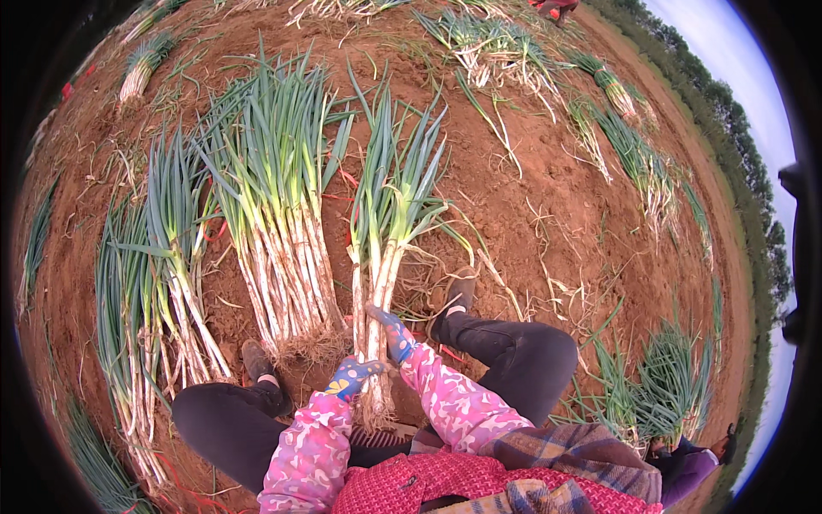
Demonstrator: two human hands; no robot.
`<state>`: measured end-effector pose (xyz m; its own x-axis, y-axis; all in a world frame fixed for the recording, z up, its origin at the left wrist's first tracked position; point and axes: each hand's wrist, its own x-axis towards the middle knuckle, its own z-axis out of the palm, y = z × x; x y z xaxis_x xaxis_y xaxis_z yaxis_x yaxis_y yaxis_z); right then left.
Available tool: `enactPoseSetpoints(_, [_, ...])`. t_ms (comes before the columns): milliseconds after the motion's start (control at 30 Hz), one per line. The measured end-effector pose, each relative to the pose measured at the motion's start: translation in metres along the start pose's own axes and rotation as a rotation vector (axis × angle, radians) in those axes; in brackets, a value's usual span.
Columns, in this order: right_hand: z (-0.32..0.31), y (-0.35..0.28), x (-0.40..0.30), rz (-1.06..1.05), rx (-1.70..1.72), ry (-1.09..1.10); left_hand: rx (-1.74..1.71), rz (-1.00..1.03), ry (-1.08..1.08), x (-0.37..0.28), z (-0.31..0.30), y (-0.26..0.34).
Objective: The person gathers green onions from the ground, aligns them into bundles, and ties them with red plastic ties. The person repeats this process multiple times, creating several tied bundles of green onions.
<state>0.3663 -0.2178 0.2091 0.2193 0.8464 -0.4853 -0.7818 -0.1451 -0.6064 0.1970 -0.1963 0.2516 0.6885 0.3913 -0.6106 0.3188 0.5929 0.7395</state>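
Both my hands wear blue patterned gloves and hold a small bunch of long green onions (383,257) between my bent knees. My left hand (352,377) grips the white stems low down, just above the roots. My right hand (393,333) lies around the right side of the stems, a little higher. The green leaves point away from me, over the soil. A larger pile of green onions (289,257) lies just left of the bunch, its roots near my left shoe. Red ties (347,177) show between the two.
More green onions (176,289) lie at the left. Tied bundles (610,87) and loose piles (494,48) lie farther off on the reddish soil (552,212). Another person's purple sleeve (690,475) shows at the lower right, beside a pile (671,379). Someone in red (557,8) is at the top.
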Motion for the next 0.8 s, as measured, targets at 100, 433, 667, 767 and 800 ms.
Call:
enactPoseSetpoints(100, [-0.037,-0.049,0.032,-0.145,0.278,0.2,0.135,-0.094,-0.017,-0.01,0.029,0.038])
enactPoseSetpoints(433, [-0.057,-0.071,0.08,-0.506,-1.552,0.809,0.019,-0.096,0.089,-0.007,0.024,0.01])
enactPoseSetpoints(667, [-0.091,-0.135,0.084,-0.327,-1.839,0.794,0.197,-0.001,0.075,-0.015,0.009,0.017])
enactPoseSetpoints(767, [-0.156,-0.249,0.073,-0.36,-1.186,1.088,-0.187,0.021,-0.02,-0.014,-0.007,-0.002])
enactPoseSetpoints(800, [-0.198,-0.298,0.055,-0.582,-0.316,1.191,-0.12,0.152,-0.106,-0.002,-0.005,-0.018])
